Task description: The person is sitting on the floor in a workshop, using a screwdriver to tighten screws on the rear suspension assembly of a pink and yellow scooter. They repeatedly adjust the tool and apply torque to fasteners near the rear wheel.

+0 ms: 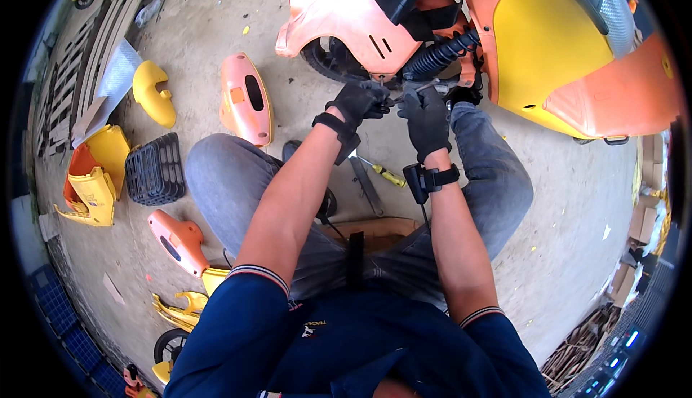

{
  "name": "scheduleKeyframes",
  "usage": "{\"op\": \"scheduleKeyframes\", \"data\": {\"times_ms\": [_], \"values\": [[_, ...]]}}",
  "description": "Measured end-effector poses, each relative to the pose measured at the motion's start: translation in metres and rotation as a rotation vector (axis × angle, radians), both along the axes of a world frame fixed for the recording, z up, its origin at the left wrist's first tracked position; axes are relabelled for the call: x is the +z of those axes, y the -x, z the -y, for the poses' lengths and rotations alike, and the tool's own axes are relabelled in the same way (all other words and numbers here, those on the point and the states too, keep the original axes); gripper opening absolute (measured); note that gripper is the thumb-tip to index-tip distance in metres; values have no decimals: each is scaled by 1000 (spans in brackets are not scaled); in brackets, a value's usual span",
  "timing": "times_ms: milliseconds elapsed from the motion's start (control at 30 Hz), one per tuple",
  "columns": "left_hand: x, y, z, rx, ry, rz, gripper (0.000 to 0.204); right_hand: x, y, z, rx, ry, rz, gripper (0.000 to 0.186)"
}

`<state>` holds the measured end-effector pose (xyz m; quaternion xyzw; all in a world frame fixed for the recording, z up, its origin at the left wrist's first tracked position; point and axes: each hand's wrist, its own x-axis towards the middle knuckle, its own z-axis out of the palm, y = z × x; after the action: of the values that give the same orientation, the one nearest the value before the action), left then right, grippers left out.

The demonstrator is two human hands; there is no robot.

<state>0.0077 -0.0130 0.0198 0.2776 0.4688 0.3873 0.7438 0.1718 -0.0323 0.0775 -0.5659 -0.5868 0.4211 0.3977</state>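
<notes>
Both my hands wear black gloves and work at the lower edge of a scooter's faded orange rear cover (342, 27). My left hand (362, 102) is closed just under that edge; what its fingers hold is too small to make out. Close by on the right, my right hand (427, 118) is closed at a thin metal rod (419, 91), which slants between the two hands. Next to them are the scooter's black coil spring (441, 53) and, partly behind the cover, its rear wheel (333, 59).
The scooter's yellow side panel (544, 37) rises at right. Between my legs lie a yellow-handled screwdriver (388, 175) and a flat metal wrench (367, 187). On the left are a loose orange cover (245, 100), a yellow fender (153, 95) and a black basket (156, 169).
</notes>
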Motion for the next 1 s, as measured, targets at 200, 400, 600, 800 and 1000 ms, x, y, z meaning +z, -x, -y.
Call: {"op": "scheduleKeyframes", "data": {"times_ms": [200, 400, 600, 800, 1000], "values": [[-2, -1, -2, 34, 28, 0, 16, -22, -14, -5, -294, 451, -655, 15], [-3, -1, -1, 53, 16, 35, 14, -23, -12, -7, -346, 573, -685, 19], [-4, -3, -2, 57, 9, 32, 10, -66, -27, -16, -355, 809, -897, 21], [-23, -2, -3, 99, -57, 145, 12, -161, -33, -16, -1, 828, -910, 19], [-24, 2, -3, 56, -64, 154, 17, -207, 5, -12, 416, 179, 199, 20]]}}
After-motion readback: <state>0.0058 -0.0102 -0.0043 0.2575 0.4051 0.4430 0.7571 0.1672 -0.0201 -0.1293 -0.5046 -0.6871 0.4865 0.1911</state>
